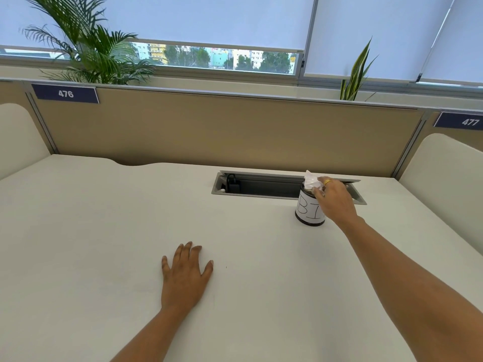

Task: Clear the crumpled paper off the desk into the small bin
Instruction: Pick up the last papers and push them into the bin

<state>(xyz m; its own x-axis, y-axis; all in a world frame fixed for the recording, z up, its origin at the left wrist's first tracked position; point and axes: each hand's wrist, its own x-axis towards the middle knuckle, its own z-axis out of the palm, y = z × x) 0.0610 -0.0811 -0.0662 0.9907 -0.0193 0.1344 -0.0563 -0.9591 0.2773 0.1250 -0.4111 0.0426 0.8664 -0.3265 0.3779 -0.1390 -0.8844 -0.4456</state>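
Observation:
A small dark bin (306,212) with a white label reading "BIN" stands on the white desk (104,231), at the back right, just in front of the cable tray. White crumpled paper (311,181) sticks up out of the bin's mouth. My right hand (335,199) reaches over the bin's right side, its fingers curled on the paper at the rim; part of the label is hidden behind it. My left hand (186,278) lies flat on the desk near the middle, fingers spread, holding nothing.
An open grey cable tray (261,185) with a black plug is sunk into the desk behind the bin. A tan partition (222,131) with signs 476 and 477 closes off the back. Rounded white side dividers stand left and right. Plants and windows lie beyond.

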